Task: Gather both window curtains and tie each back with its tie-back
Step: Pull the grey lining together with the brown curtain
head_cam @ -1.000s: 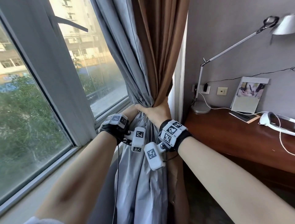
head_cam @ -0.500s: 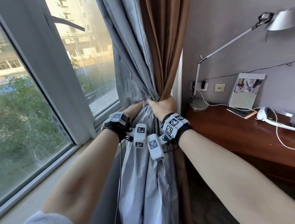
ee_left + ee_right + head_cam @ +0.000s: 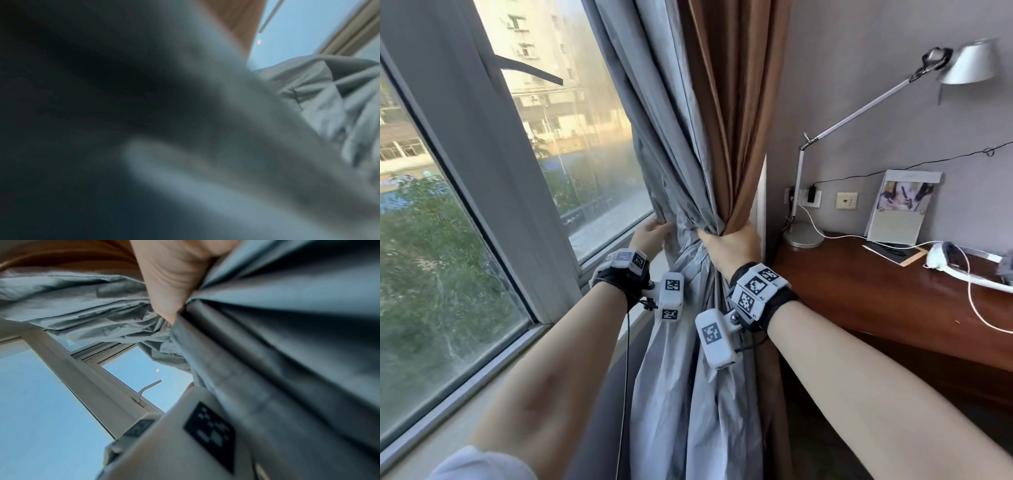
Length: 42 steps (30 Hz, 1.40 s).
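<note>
The curtain hangs at the window's right end, grey lining (image 3: 681,154) towards the glass and brown cloth (image 3: 736,120) towards the wall. My right hand (image 3: 732,240) grips both layers in one gathered bunch at sill height. In the right wrist view its palm (image 3: 174,280) squeezes the grey folds (image 3: 287,337). My left hand (image 3: 649,234) is further left, holding a loose grey edge that still stands out from the bunch; its fingertips are hidden behind the cloth. The left wrist view is blurred, filled with grey fabric (image 3: 329,97). No tie-back is in view.
A dark wooden desk (image 3: 893,301) stands right of the curtain, carrying a silver arm lamp (image 3: 804,236), a picture stand (image 3: 900,212), a white headset (image 3: 945,257) and cables. The grey window frame (image 3: 493,154) and the sill run along the left.
My left hand has left the bunch and moved left to the loose grey edge by the glass. My right hand keeps its grip and has carried the bunch right, towards the wall.
</note>
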### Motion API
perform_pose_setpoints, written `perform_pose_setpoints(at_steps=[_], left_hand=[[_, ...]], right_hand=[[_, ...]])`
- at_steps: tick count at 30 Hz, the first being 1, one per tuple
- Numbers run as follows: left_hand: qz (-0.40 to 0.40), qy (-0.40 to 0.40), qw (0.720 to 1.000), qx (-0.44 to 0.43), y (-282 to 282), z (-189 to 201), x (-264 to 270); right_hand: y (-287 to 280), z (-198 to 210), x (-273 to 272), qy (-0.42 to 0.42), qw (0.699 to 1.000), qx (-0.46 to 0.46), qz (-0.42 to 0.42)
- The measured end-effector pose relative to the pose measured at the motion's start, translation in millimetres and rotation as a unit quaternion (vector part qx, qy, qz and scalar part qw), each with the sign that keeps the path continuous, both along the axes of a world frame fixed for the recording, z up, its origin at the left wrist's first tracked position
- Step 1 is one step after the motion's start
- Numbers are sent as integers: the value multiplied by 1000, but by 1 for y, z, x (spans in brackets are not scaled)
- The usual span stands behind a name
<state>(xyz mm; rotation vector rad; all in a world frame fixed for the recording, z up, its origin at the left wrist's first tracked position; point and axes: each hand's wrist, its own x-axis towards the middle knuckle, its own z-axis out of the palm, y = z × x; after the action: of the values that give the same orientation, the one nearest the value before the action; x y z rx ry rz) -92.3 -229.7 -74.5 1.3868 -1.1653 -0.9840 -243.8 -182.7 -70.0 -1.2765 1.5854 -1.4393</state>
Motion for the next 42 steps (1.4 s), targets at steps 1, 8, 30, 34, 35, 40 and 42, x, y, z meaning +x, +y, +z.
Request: perform_pose_setpoints(at_steps=[1, 8, 30, 34, 35, 40, 42], left_hand=[[-20, -4, 1000, 3, 6, 4, -6], [-139, 21, 989, 36, 35, 18, -26], [-148, -11, 987, -56, 34, 26, -36], [-130, 5, 989, -68, 30, 23, -30], [-138, 8, 988, -71, 27, 23, -29], [-173, -43, 984, -29, 27, 25, -25], [-196, -44, 975, -93, 24, 26, -21]], right_hand=[[1, 1, 2, -1, 1000, 0, -4], [3, 3, 3, 12, 1000, -3, -24], [-14, -2, 15, 81, 993, -2, 87], [-22, -3, 11, 53, 989, -20, 140], [-21, 0, 7, 3, 984, -14, 176], [-32, -5, -1, -79, 961, 59, 258], [-36, -6, -1, -90, 952, 68, 283]])
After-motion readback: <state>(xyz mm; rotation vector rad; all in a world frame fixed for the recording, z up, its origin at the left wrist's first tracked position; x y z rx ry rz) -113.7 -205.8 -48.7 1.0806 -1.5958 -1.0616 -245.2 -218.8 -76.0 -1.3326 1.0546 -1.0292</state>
